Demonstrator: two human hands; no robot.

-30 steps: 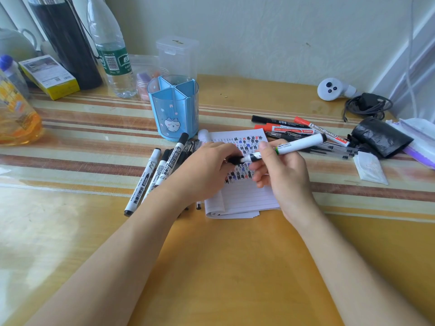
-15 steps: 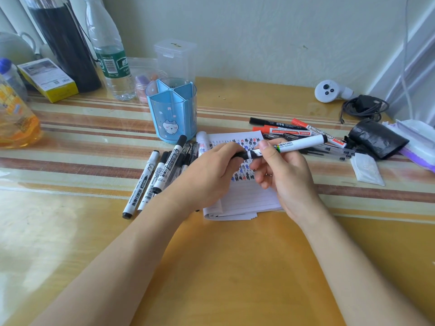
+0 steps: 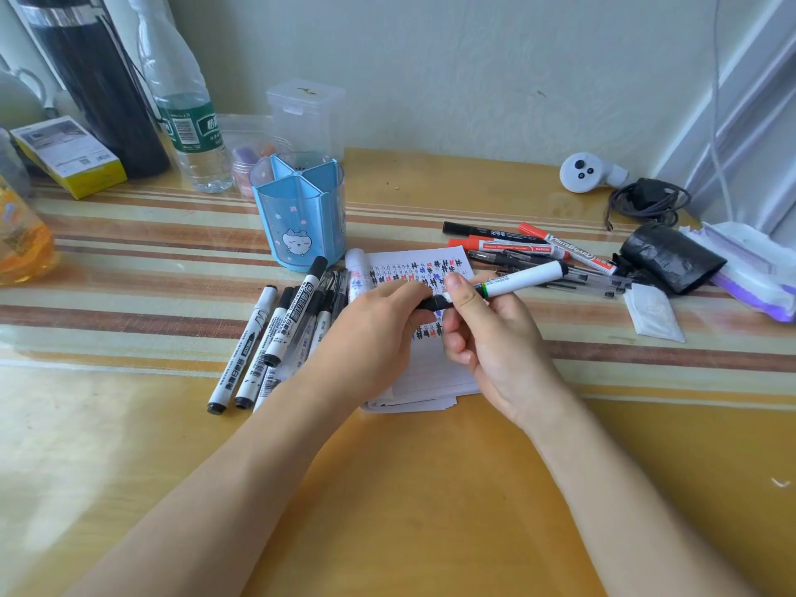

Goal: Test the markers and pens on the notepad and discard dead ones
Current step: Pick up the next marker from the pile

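Fingertips of the left hand (image 3: 370, 333) are curled in and pinch the black cap (image 3: 432, 303) of a white-barrelled marker (image 3: 521, 280), while the right hand (image 3: 495, 342) grips the barrel just beside the cap, thumb on top and the other fingers wrapped under it. Cap and barrel meet with no gap that shows (whether the cap is fully seated I cannot tell). Held between the two hands, the marker lies nearly level, its far end tilted up toward the right, and it hangs over the notepad (image 3: 415, 269). That notepad lies flat on the table (image 3: 387, 489), its upper lines filled with black, red and blue test marks and its lower part half hidden by the hands. Just left of the notepad lies a row of loose markers (image 3: 275, 338), white with black caps, partly under the left forearm. Behind them stands a blue pen holder (image 3: 301, 217) with a cat printed on it. To the right of the notepad is a second heap of markers and pens (image 3: 517, 247), red and black among them, and beyond that a black bag roll (image 3: 672, 260) and a small white sachet (image 3: 652, 312). A water bottle (image 3: 189, 122) and a yellow box (image 3: 69, 155) stand at the back left by the wall.
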